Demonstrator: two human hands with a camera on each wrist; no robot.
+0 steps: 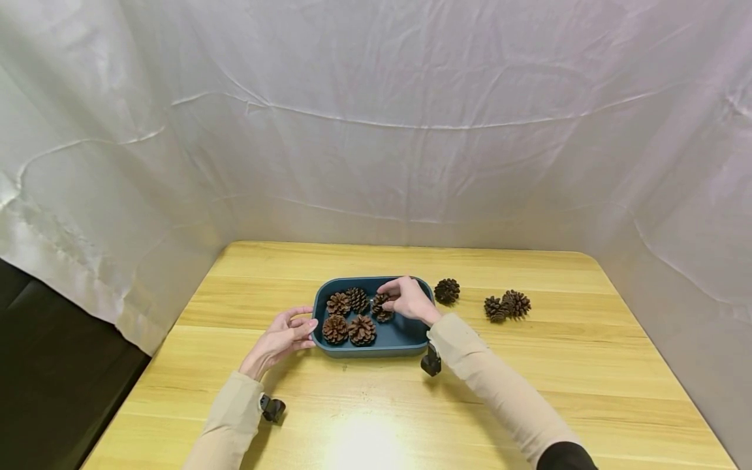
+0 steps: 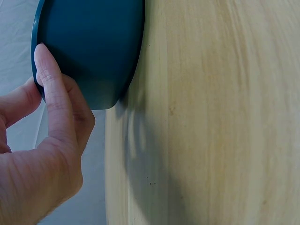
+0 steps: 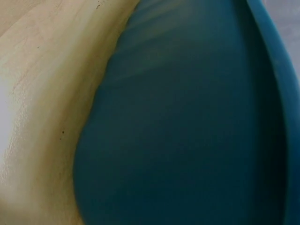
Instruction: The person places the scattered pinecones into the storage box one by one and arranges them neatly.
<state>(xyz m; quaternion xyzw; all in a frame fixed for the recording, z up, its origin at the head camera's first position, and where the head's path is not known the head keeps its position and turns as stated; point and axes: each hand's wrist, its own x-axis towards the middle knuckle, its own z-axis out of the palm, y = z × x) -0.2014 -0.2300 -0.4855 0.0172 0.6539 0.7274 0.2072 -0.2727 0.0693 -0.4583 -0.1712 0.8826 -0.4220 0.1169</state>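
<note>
A dark blue tray (image 1: 405,336) sits mid-table with several brown pine cones (image 1: 349,316) in it. My right hand (image 1: 395,295) reaches into the tray from the right, its fingers curled round a pine cone (image 1: 383,311) by the tray's middle. My left hand (image 1: 305,325) lies at the tray's left end, straight fingers touching the outer wall. In the left wrist view those fingers (image 2: 50,84) lie flat against the tray's wall (image 2: 93,42). The right wrist view shows only the tray's outer wall (image 3: 187,136) and the table (image 3: 42,70), blurred and very close.
Three loose pine cones lie on the wooden table (image 1: 529,391) right of the tray: one (image 1: 447,290) near its far corner, two together (image 1: 508,305) farther right. White sheeting (image 1: 411,130) hangs behind and beside the table. The table's left edge drops to a dark floor (image 1: 53,378).
</note>
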